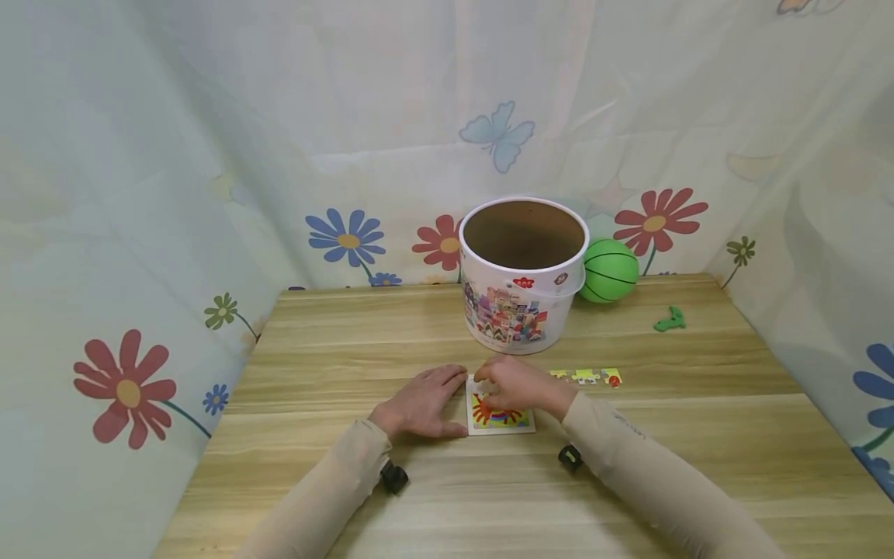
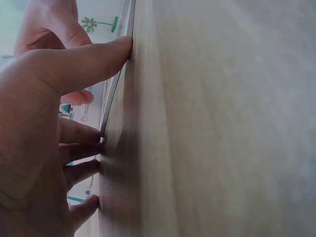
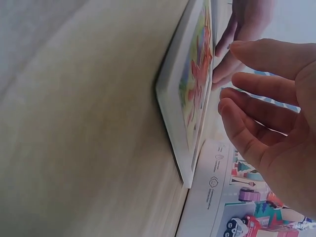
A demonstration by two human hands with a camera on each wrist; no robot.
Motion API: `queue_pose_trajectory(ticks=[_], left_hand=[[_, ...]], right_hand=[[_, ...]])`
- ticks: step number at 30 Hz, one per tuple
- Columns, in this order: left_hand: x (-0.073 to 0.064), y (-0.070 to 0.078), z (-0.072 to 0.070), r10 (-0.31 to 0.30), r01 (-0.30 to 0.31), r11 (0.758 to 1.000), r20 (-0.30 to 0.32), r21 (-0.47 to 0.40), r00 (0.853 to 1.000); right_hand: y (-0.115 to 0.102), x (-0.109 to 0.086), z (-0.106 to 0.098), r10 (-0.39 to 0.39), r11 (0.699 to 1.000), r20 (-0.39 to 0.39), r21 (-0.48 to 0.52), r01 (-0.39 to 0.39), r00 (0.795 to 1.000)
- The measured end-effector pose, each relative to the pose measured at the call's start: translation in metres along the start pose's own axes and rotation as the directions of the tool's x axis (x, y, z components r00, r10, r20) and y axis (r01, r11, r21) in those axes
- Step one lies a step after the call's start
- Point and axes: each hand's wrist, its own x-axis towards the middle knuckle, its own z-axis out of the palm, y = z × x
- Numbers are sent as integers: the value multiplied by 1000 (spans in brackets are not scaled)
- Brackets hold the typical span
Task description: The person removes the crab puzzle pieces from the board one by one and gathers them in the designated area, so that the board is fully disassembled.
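A small square jigsaw board with a white rim lies flat on the wooden table, showing a red, yellow and rainbow-coloured picture. Along its left edge rests my left hand; in the left wrist view the thumb and fingers touch the board's side. My right hand is over the far part of the board and covers some of it. The right wrist view shows its fingers loosely bent above the board, with nothing visible between them. Several yellow jigsaw pieces lie in a row beyond the right wrist.
Behind the board stands a white printed bucket with a handle. A green ball sits beside it at the back. To the right lies a small green toy. Flowered curtains enclose the table at the back and sides.
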Motion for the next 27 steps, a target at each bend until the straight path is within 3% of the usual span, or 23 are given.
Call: queue_pose_trajectory(ticks=[7,20,27], left_hand=[[0,-1,0,-4,4,1000,9,3,1000],[-1,1,-2,3,-3,1000,11,-7,1000],[-1,2,-2,-2,2,1000,11,-1,1000]], right_hand=[[-5,0,2,-52,998,7,-27,52,999],[-12,0,9,-57,997,37,-52,58,998],[-13,1,13,-110,990,0,-88,110,994]])
